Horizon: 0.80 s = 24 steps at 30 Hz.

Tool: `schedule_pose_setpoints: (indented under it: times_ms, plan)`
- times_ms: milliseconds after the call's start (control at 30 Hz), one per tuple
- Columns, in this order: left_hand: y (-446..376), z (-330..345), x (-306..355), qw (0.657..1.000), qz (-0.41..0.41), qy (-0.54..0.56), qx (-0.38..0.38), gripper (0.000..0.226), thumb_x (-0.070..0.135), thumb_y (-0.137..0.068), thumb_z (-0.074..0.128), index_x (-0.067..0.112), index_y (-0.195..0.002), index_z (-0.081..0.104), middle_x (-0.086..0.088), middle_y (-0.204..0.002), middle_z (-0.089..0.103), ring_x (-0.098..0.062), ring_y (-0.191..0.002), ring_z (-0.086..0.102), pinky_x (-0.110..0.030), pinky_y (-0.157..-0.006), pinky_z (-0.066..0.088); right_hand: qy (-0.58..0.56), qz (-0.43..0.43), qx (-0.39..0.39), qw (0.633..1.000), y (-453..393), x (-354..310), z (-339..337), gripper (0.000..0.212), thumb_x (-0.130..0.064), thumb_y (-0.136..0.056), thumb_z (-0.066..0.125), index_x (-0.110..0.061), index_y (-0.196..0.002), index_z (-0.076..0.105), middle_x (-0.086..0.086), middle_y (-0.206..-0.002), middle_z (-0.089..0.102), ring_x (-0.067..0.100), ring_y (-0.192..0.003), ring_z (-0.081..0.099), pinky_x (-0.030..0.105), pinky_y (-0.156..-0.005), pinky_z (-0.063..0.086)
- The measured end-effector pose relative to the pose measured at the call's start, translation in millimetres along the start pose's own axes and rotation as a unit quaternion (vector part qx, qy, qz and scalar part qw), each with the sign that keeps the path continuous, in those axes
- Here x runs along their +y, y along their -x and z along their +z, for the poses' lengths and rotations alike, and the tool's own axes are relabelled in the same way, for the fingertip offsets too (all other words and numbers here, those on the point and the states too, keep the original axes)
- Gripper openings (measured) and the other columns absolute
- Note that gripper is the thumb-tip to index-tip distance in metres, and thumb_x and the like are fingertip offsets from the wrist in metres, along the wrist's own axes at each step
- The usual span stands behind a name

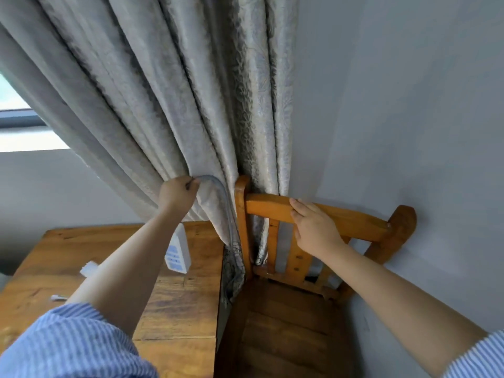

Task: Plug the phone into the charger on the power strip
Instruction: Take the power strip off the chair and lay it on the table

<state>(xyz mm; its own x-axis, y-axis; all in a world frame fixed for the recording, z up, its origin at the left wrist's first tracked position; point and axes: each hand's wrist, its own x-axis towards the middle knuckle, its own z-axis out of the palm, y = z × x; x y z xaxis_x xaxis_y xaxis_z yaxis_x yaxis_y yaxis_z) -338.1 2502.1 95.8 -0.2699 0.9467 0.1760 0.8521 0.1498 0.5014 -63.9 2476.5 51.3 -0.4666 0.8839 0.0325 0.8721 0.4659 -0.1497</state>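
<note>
A white power strip (177,253) lies on the wooden table (114,271), partly hidden behind my left forearm. Its grey cable (224,197) arcs up in front of the curtain and drops between table and chair. My left hand (177,194) is closed on the top of that cable, pressed against the curtain folds. My right hand (313,227) rests with fingers wrapped over the top rail of the wooden chair (351,219). A small white object (88,268), perhaps a charger, and a white plug end (57,297) show beside my left arm. No phone is visible.
A grey patterned curtain (169,99) hangs from above down to the table's back edge and behind the chair. The chair stands in the corner against a pale wall (409,105). A window (16,113) shows at the left.
</note>
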Motion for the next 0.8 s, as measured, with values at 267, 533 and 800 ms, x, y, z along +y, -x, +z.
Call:
schedule_pose_setpoints:
  times_ms: [267,533,800]
  plan:
    - [70,-34,2,0.999,0.009,0.013,-0.030,0.041,0.024,-0.091,0.050,0.008,-0.054,0.042,0.000,-0.045,0.032,-0.014,-0.042,0.029,-0.026,-0.043,0.020,0.127,0.071,-0.074,0.987,-4,-37,-14,0.042,-0.008,-0.086,0.045,0.004,-0.126,0.040,0.027,-0.142,0.031,0.038,-0.128,0.032,0.046,-0.109,0.030]
    - [188,-103,-34,0.997,-0.049,0.051,-0.001,0.018,0.002,-0.076,0.052,0.007,-0.059,0.055,0.004,-0.048,0.035,-0.013,-0.048,0.031,-0.012,-0.041,0.029,-0.281,-0.103,-0.206,0.932,0,-139,11,0.055,-0.004,-0.089,0.040,-0.018,-0.139,0.021,0.005,-0.150,0.027,0.025,-0.136,0.027,0.041,-0.104,0.035]
    - [253,-163,-92,0.987,-0.112,0.115,0.010,0.012,-0.003,-0.076,0.055,-0.003,-0.081,0.066,0.002,-0.059,0.049,-0.009,-0.055,0.041,-0.022,-0.052,0.034,-0.402,-0.173,-0.266,0.859,29,-229,1,0.019,-0.014,-0.087,0.053,-0.015,-0.072,0.065,-0.005,-0.066,0.055,0.008,-0.067,0.052,0.029,-0.072,0.041]
